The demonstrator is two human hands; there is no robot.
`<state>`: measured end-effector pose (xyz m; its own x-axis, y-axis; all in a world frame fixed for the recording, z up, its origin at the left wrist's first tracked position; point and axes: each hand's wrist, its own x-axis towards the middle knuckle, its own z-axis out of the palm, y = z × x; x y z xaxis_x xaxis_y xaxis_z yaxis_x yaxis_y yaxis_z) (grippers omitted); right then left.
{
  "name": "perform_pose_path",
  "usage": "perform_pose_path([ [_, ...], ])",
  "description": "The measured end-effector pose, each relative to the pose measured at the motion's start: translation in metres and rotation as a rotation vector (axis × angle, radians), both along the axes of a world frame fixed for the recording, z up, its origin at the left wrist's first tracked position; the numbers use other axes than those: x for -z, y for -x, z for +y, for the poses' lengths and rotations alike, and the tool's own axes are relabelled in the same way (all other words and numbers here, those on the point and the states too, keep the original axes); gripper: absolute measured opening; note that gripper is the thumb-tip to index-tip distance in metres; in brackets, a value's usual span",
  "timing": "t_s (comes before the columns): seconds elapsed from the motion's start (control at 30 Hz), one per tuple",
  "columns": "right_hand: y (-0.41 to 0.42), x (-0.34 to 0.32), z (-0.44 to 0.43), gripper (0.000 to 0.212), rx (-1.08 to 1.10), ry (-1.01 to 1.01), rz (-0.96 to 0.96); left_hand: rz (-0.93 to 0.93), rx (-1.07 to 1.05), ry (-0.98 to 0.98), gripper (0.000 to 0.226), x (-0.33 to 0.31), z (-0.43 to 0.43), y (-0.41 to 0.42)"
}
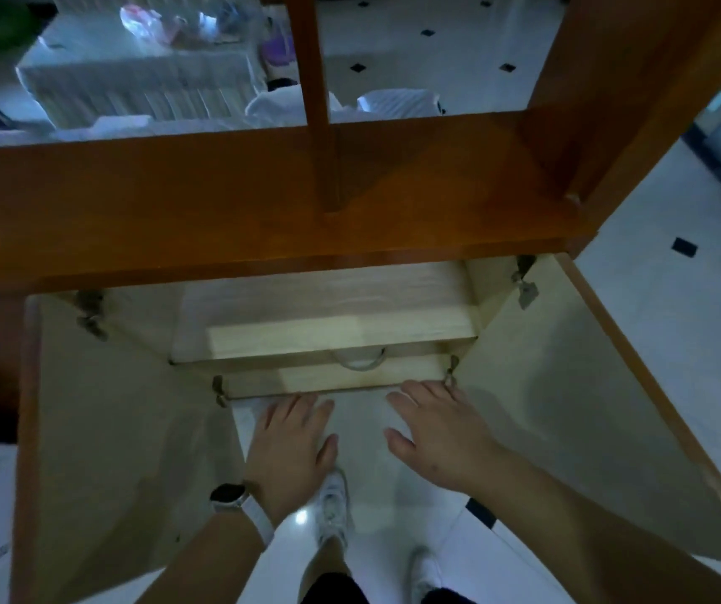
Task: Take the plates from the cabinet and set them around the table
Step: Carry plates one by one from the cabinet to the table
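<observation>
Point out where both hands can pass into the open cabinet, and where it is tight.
Free: the opening between the left door and the right door, both swung wide; the left hand and right hand hang empty in front of it. The pale shelf looks bare. Tight: beside the hinges and under the shelf's front edge, where a rounded rim, possibly plates, shows.

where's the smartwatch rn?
In the head view, the dark-faced smartwatch with a white strap sits on the left wrist, lower centre-left, just behind the open left hand and in front of the cream inner face of the open left cabinet door.
</observation>
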<state>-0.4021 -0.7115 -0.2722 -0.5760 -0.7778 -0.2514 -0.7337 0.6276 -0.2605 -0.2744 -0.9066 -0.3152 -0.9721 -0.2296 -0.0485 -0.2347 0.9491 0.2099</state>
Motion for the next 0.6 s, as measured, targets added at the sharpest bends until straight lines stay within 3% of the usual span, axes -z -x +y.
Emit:
perform_pose_path([
  [0.23, 0.042, 0.082, -0.044, 0.053, 0.09, 0.01, 0.007, -0.054, 0.012, -0.036, 0.047, 0.087, -0.052, 0.044],
  [0.47, 0.068, 0.244, -0.073, 0.058, 0.047, 0.007, -0.006, -0.056, -0.035, -0.031, 0.05, 0.237, -0.063, 0.069],
  [0.6, 0.086, 0.34, -0.084, 0.049, 0.07, 0.037, 0.035, -0.046, -0.04, -0.005, 0.049, 0.334, -0.079, 0.092],
])
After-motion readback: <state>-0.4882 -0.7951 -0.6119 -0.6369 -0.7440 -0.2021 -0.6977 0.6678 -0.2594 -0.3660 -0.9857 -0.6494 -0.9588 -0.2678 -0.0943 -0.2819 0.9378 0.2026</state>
